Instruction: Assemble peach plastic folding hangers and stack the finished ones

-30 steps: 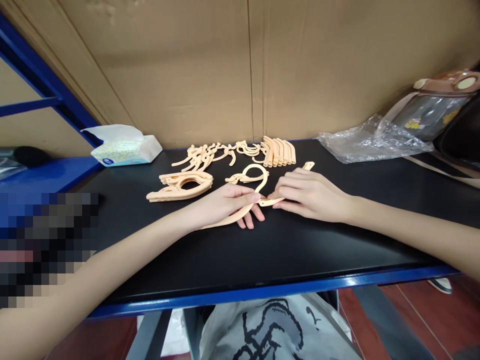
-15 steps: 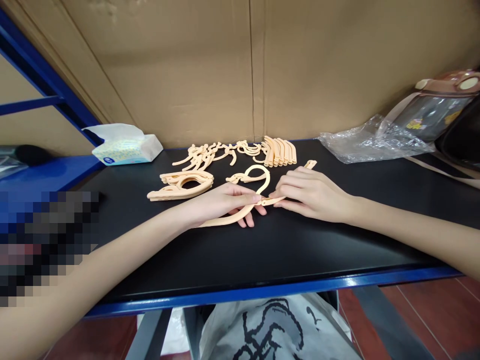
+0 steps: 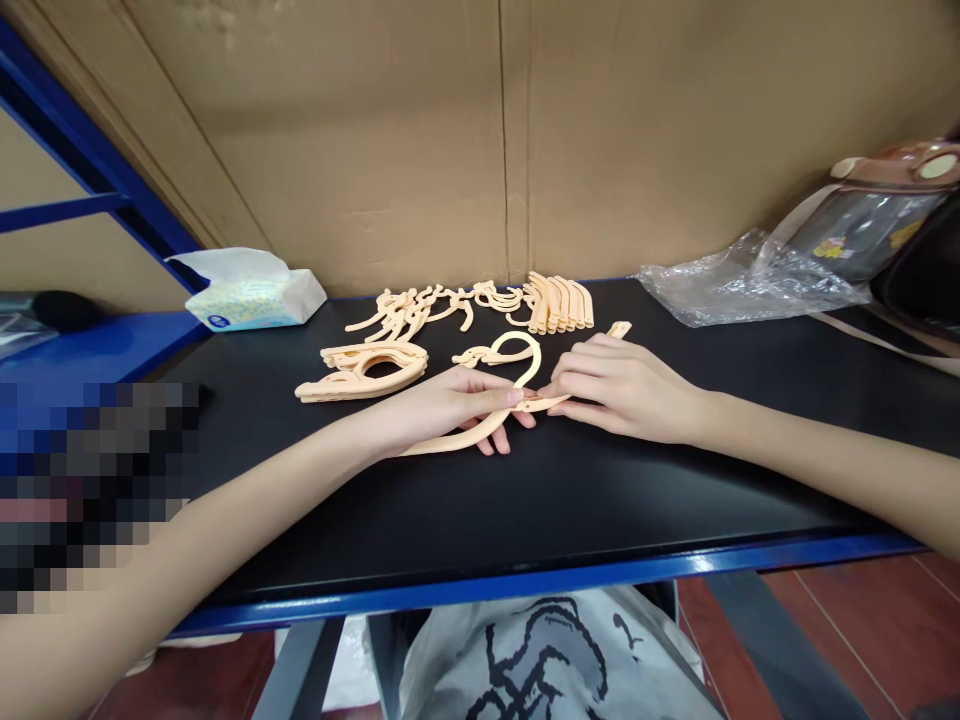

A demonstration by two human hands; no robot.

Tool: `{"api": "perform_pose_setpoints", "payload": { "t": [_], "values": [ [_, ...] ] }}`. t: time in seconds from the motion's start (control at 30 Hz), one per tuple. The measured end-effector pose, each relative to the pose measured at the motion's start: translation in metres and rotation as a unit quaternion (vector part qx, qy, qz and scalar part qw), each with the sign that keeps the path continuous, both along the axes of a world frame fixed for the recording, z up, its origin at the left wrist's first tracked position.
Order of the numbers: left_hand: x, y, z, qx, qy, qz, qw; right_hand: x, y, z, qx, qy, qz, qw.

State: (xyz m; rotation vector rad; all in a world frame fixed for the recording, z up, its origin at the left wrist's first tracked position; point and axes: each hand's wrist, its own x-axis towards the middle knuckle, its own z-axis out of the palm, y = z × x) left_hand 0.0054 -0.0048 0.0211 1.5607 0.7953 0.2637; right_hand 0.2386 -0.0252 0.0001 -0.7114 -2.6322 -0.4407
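Two pieces in play: left grip [image 3: 459,404] pinching the hook [image 3: 535,355], right grip [image 3: 611,388] clasping the strip [image 3: 546,404], ends close together over the desk [image 3: 637,500] (joined or not, hard to tell), perhaps to steady each against the other. Out left, the stack [image 3: 352,389] lies flat, likely to save room; farther back, rods [image 3: 561,306] sit side by side, presumably for easy reach.

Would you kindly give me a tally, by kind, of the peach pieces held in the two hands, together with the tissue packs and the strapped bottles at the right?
Hooked piece, in the left hand: 1
Slim piece, in the right hand: 1
Tissue pack: 1
Strapped bottle: 1
Total: 4
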Motion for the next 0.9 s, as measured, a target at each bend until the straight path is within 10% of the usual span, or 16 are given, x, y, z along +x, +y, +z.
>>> {"api": "perform_pose_setpoints", "payload": {
  "t": [0.9],
  "values": [
    [-0.0016,-0.0004,0.0006,0.008,0.005,-0.012,1.000,-0.0013,0.0004,0.0010,0.014,-0.003,0.011,1.000]
  ]
}}
